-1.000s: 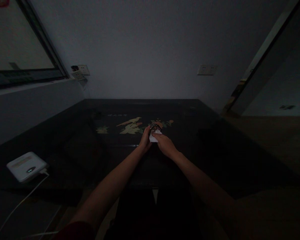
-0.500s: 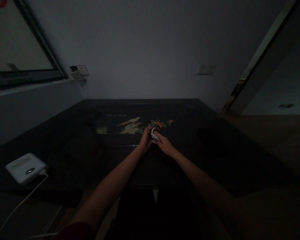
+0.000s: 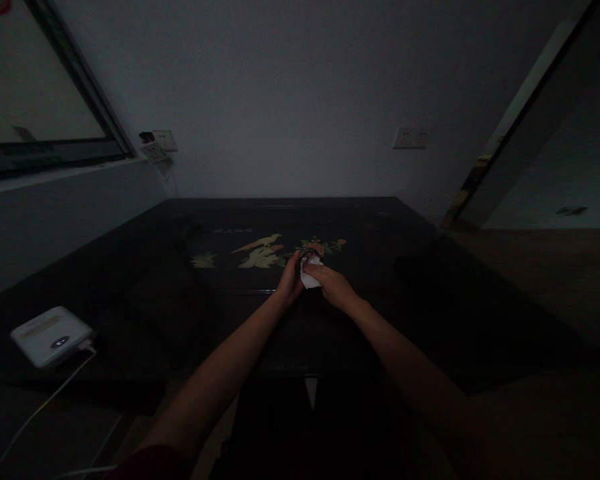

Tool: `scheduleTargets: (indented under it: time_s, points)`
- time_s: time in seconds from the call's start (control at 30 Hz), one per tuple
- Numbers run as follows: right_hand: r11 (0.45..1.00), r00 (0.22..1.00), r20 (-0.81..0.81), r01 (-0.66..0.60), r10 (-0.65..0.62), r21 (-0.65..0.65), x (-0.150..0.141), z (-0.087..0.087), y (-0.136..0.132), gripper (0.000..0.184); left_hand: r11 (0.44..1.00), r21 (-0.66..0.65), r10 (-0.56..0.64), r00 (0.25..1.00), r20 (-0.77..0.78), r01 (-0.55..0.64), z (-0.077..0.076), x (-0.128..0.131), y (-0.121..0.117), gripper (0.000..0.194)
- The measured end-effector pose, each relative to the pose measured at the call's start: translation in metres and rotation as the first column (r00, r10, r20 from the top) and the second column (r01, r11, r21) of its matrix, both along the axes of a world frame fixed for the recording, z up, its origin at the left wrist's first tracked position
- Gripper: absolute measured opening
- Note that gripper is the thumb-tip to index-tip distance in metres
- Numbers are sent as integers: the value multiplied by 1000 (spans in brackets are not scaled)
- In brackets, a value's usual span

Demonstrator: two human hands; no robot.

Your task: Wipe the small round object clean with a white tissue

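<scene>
My left hand (image 3: 290, 279) is closed around the left side of a small, round, shiny dark object (image 3: 307, 253) with a glinting rim. In the dim light I cannot make out its exact kind. My right hand (image 3: 335, 283) pinches a white tissue (image 3: 311, 279) and presses it against the near side of this round object. Both hands meet above the dark table (image 3: 300, 327), in front of a bird-and-flower picture (image 3: 260, 253) on its top.
A white box-shaped device (image 3: 53, 337) with a white cable (image 3: 45, 403) stands on the left of the table. Wall sockets (image 3: 413, 138) are on the wall behind, and a plugged-in adapter (image 3: 154, 151) sits near the window. A doorway lies at the right.
My right hand has shifted slightly right and down, and more of the white tissue now shows below the round object. My left hand stays nearly in place.
</scene>
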State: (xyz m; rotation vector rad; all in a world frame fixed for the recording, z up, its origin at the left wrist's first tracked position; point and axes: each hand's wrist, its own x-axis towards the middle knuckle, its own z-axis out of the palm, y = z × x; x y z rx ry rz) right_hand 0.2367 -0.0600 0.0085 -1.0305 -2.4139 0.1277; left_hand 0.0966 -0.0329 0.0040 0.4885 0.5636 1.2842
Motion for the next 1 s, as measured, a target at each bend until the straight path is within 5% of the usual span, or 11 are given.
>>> scheduleTargets:
  time_s: [0.27,0.53,0.8,1.0]
  points:
    - [988,986,154,41,-64,150,1,14,-1,51,999,23,-29,1000,-1,29,-8,-2,5,25]
    - [987,968,228,75,-107,143,-2,17,-8,52,1000,7,-10,1000,-14,10,-6,1,5,27]
    - [991,969,215,113,-126,73,-4,16,-11,58,1000,8,-23,999,-42,23,-4,1,3,28]
    - [988,992,58,120,-114,-99,-8,12,-10,62,999,32,23,999,-45,-22,0,2,1,26]
